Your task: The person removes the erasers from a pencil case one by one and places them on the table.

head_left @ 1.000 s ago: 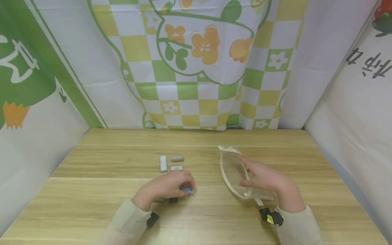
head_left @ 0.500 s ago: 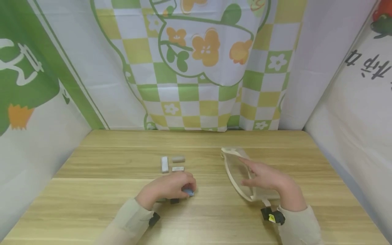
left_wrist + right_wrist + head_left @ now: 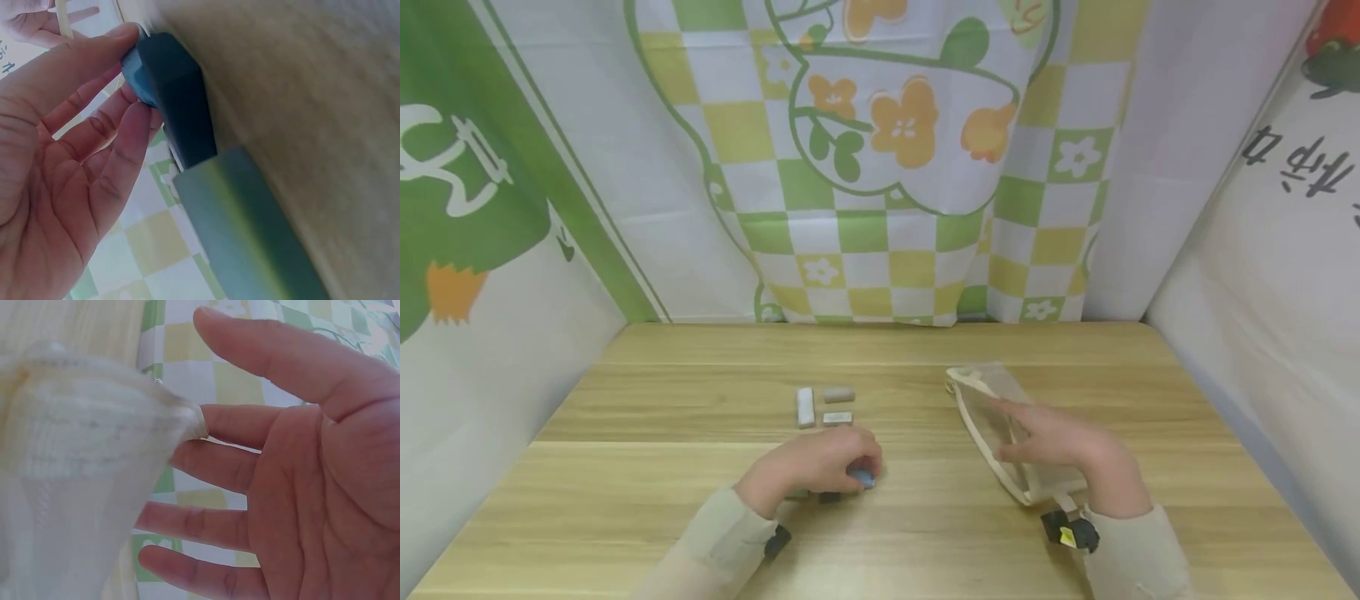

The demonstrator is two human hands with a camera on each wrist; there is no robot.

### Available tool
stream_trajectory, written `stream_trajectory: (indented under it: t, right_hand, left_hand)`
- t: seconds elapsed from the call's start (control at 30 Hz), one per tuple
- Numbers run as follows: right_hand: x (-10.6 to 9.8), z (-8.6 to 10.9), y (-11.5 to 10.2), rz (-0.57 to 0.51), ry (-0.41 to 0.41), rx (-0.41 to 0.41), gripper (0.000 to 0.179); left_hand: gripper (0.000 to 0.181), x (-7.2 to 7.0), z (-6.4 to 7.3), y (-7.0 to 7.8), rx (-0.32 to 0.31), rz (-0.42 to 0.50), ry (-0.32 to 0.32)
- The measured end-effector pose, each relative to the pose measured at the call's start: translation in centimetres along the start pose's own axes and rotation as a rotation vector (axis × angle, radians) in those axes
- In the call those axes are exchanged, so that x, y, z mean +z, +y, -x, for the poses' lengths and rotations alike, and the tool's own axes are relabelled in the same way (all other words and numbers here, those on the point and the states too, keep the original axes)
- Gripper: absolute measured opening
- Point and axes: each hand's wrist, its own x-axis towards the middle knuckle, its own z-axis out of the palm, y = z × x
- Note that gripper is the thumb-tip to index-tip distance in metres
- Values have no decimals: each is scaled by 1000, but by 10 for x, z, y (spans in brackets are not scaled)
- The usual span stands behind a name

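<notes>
My left hand [image 3: 820, 462] pinches a small blue eraser [image 3: 863, 477] between thumb and fingertips, low over the table. In the left wrist view, the blue eraser [image 3: 139, 74] is against or just beside a black block [image 3: 178, 94], with a green-and-yellow block [image 3: 250, 231] nearer the camera. My right hand [image 3: 1060, 437] has its fingers spread and fairly straight, touching the edge of a cream-trimmed mesh pouch [image 3: 988, 425]. In the right wrist view, the pouch's pale trim [image 3: 94, 419] meets the index finger, while the thumb stands apart. The pouch's mouth faces left and gapes.
Beyond the left hand lie a white block [image 3: 805, 407], a grey cylinder [image 3: 838, 394] and a small white block [image 3: 837, 418]. All rest on a wooden table [image 3: 685, 400]. A checked, flowered curtain [image 3: 880, 233] hangs at the table's back edge.
The pouch has shifted slightly right along with the right hand, and its mouth looks narrower. The left hand stays in nearly the same place, pinching the blue eraser throughout.
</notes>
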Motion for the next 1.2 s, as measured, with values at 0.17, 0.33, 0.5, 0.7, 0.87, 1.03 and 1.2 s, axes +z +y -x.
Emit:
stream_trajectory:
  t: [0.17, 0.33, 0.5, 0.7, 0.87, 1.03, 1.2]
  right_hand:
    - [7, -3, 3, 39, -2, -21, 71]
    - [15, -7, 2, 73, -30, -25, 64]
    - [18, -8, -1, 104, -53, -26, 58]
    - [22, -10, -2, 154, -63, 19, 48]
    - [27, -13, 1, 204, -40, 14, 41]
    - [22, -10, 6, 204, 110, -122, 32]
    - [11, -6, 11, 253, 336, -233, 44]
  left_hand:
    - [16, -1, -1, 1, 2, 4, -11]
    - [17, -2, 0, 2, -2, 13, -27]
    - [19, -4, 2, 3, -16, 25, -46]
    - [20, -5, 5, 5, -22, 30, -48]
    - [21, -5, 7, 5, -22, 32, -36]
    - [23, -9, 16, 1, 10, 30, 57]
    - [41, -24, 32, -14, -34, -39, 243]
